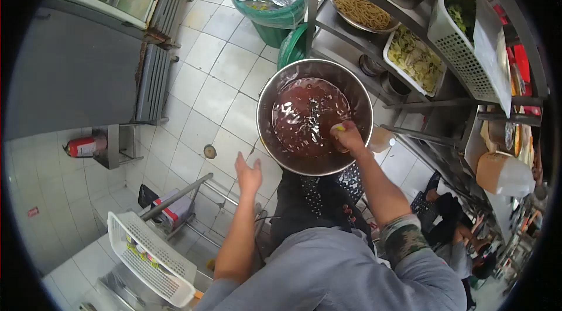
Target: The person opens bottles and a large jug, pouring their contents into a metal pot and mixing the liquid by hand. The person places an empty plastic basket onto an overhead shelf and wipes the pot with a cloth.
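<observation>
In front of my legs stands a large round steel pot, partly filled with reddish-brown liquid with bright reflections on its surface. My right hand reaches over the pot's right inner side, fingers closed. A small pale yellow-white piece shows at its fingertips; its kind and anything lower down are hidden. To the left of the pot, my left hand hangs in the air above the floor, fingers apart, touching nothing.
Behind the pot is a green bin topped with crumpled foil. On the right, a metal rack holds noodles, chopped cabbage and a white basket. A white basket sits lower left. Another person is at lower right.
</observation>
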`<state>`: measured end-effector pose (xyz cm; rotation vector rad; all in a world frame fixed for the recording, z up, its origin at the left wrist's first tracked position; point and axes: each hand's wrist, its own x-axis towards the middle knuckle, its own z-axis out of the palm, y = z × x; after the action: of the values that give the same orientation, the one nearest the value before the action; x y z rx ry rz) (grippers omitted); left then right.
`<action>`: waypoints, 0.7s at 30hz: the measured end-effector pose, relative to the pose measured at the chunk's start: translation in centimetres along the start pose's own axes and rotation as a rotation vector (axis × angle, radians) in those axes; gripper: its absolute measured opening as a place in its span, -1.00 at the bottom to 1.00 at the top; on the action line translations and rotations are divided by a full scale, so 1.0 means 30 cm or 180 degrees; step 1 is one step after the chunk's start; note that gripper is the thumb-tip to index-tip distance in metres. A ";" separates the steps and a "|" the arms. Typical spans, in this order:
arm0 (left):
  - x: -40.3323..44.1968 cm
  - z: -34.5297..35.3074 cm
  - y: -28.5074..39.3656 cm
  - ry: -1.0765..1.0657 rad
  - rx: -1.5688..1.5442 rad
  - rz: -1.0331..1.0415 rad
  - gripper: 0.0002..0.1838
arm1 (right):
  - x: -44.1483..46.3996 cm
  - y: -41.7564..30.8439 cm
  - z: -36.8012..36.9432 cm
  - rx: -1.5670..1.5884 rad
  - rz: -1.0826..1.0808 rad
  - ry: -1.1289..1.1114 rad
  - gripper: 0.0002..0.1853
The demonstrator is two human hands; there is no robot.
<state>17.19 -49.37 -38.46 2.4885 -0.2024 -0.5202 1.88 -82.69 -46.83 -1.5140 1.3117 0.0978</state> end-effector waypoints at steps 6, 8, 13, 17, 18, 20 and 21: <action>-0.084 -0.177 0.123 0.0142 -0.0389 -0.0459 -0.36 | -0.019 -0.177 -0.105 0.0096 -0.0022 -0.1085 -0.78; -0.128 -0.181 0.214 -0.0097 -0.0801 -0.0390 -0.38 | -0.042 -0.160 -0.122 -0.0224 -0.0090 -0.1621 -0.76; -0.158 -0.102 0.401 -0.0739 -0.1395 -0.0202 -0.50 | -0.128 -0.163 -0.146 -0.0528 -0.0002 -0.1478 -0.49; -0.104 0.082 0.411 -0.1366 -0.1233 -0.0207 -0.53 | -0.062 -0.034 -0.074 -0.0881 -0.0399 -0.0781 -0.30; -0.088 0.116 0.421 -0.1631 -0.1248 -0.0271 -0.52 | -0.116 -0.050 -0.063 -0.0443 -0.0486 -0.0143 -0.27; -0.091 0.157 0.521 -0.2332 -0.1503 -0.0939 -0.38 | -0.250 -0.146 -0.112 -0.0591 -0.0594 -0.0264 -0.27; -0.132 0.149 0.596 -0.2291 -0.1675 -0.1157 -0.23 | -0.299 -0.150 -0.104 -0.0570 -0.0572 -0.0394 -0.27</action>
<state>11.23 -65.30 -30.31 1.7418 0.1106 -1.4100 0.08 -79.91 -36.86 -1.7428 1.0867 0.1947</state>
